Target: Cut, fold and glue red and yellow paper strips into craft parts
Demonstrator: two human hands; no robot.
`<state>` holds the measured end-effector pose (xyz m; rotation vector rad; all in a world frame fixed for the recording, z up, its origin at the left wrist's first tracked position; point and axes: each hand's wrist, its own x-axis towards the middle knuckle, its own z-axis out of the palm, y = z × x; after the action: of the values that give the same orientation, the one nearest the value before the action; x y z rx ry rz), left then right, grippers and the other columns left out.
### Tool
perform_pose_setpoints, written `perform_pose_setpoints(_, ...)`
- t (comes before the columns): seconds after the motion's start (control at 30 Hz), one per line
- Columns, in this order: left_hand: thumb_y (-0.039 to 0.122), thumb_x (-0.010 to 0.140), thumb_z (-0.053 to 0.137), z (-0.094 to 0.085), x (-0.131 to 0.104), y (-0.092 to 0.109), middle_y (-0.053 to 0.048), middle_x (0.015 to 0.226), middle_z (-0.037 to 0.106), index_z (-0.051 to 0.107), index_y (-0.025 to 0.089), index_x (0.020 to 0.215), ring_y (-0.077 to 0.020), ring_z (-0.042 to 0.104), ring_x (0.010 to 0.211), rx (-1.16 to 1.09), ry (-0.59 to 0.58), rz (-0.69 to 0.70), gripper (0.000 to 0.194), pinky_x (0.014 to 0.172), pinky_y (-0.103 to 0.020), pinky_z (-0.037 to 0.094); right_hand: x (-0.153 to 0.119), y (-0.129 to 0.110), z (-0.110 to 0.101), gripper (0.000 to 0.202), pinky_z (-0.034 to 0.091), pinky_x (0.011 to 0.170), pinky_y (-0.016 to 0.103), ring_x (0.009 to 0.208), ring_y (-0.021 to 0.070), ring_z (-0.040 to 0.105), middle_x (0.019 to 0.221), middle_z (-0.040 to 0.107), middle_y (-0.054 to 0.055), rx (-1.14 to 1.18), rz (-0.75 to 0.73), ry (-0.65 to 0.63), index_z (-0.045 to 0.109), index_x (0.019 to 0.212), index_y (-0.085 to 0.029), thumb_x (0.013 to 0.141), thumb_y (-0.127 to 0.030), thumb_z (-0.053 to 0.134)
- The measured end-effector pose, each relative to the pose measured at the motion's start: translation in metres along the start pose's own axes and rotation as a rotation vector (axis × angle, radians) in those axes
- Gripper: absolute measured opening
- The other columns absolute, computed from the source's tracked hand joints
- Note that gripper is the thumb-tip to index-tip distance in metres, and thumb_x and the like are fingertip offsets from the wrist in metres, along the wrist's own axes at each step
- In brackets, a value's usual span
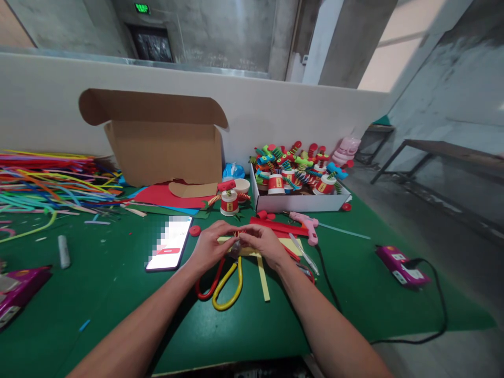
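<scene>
My left hand (pixel 214 242) and my right hand (pixel 263 242) meet at the middle of the table, fingertips pinched together. Between them is a small red-and-yellow folded paper piece (pixel 239 234), mostly hidden by the fingers. Just below lies a pair of scissors (pixel 229 300) with one red and one yellow handle, its blades partly covered by the hands. Yellow paper strips (pixel 263 278) rest beneath and beside my right hand. A round red disc (pixel 195 231) is left of my left hand. Behind the hands stands a paper-cup figure (pixel 229 203) with folded paper arms.
A white box (pixel 303 203) full of cup figures stands at the back right. Nearby lie a pink glue gun (pixel 307 224), a utility knife (pixel 304 254) and a purple power box (pixel 401 266). To the left are a phone (pixel 169 244), pipe cleaners (pixel 59 181) and an open cardboard box (pixel 165 152).
</scene>
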<state>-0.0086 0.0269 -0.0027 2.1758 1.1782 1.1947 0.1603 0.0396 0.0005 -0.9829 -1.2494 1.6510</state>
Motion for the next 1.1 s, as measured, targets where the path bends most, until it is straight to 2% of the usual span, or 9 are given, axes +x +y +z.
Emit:
perform_pose_setpoints(0.13, 0.026, 0.083, 0.056, 0.0007, -0.0002, 0.0002, -0.006, 0.085, 0.064, 0.066, 0.018, 0.095, -0.0161, 0.058, 0.082, 0.031, 0.001, -0.001, 0.018, 0.074, -0.028, 0.046, -0.0002, -0.0002, -0.0022, 0.031, 0.045, 0.068, 0.026, 0.061, 0.0092, 0.055, 0.067, 0.063, -0.001, -0.036, -0.003, 0.033, 0.067, 0.077, -0.015, 0.058, -0.038, 0.075)
perform_pose_setpoints(0.33, 0.025, 0.082, 0.057, 0.0001, 0.001, -0.0001, -0.005, 0.085, 0.064, 0.066, 0.017, 0.094, -0.0161, 0.058, 0.081, 0.023, 0.01, 0.005, 0.017, 0.073, -0.028, 0.046, 0.0008, 0.0009, -0.0029, 0.034, 0.045, 0.068, 0.027, 0.063, 0.0104, 0.057, 0.072, 0.064, 0.0, -0.024, 0.013, 0.006, 0.067, 0.082, -0.016, 0.057, -0.036, 0.077)
perform_pose_setpoints(0.7, 0.025, 0.083, 0.056, 0.0002, 0.0005, -0.0004, -0.006, 0.085, 0.064, 0.066, 0.017, 0.095, -0.0161, 0.058, 0.082, 0.016, -0.005, -0.001, 0.017, 0.074, -0.028, 0.046, 0.0012, 0.0025, -0.0023, 0.035, 0.045, 0.067, 0.027, 0.062, 0.0102, 0.056, 0.071, 0.064, 0.0, -0.011, 0.019, -0.003, 0.066, 0.08, -0.017, 0.057, -0.04, 0.076)
perform_pose_setpoints(0.9, 0.027, 0.082, 0.057, 0.0012, -0.0007, -0.0003, -0.006, 0.091, 0.063, 0.061, 0.019, 0.108, -0.0163, 0.058, 0.084, -0.008, -0.053, 0.002, 0.028, 0.075, -0.029, 0.047, 0.0009, 0.0022, -0.0021, 0.032, 0.044, 0.066, 0.026, 0.06, 0.0098, 0.055, 0.067, 0.062, -0.001, -0.049, 0.016, -0.002, 0.065, 0.076, -0.016, 0.058, -0.04, 0.075)
perform_pose_setpoints(1.1, 0.027, 0.085, 0.053, 0.001, -0.0008, 0.0001, -0.006, 0.086, 0.063, 0.066, 0.018, 0.095, -0.0162, 0.057, 0.082, 0.012, -0.04, 0.039, 0.019, 0.074, -0.028, 0.046, -0.0005, 0.0004, -0.0008, 0.032, 0.044, 0.065, 0.025, 0.059, 0.0091, 0.054, 0.067, 0.062, -0.002, -0.02, 0.034, -0.019, 0.066, 0.075, -0.016, 0.058, -0.041, 0.075)
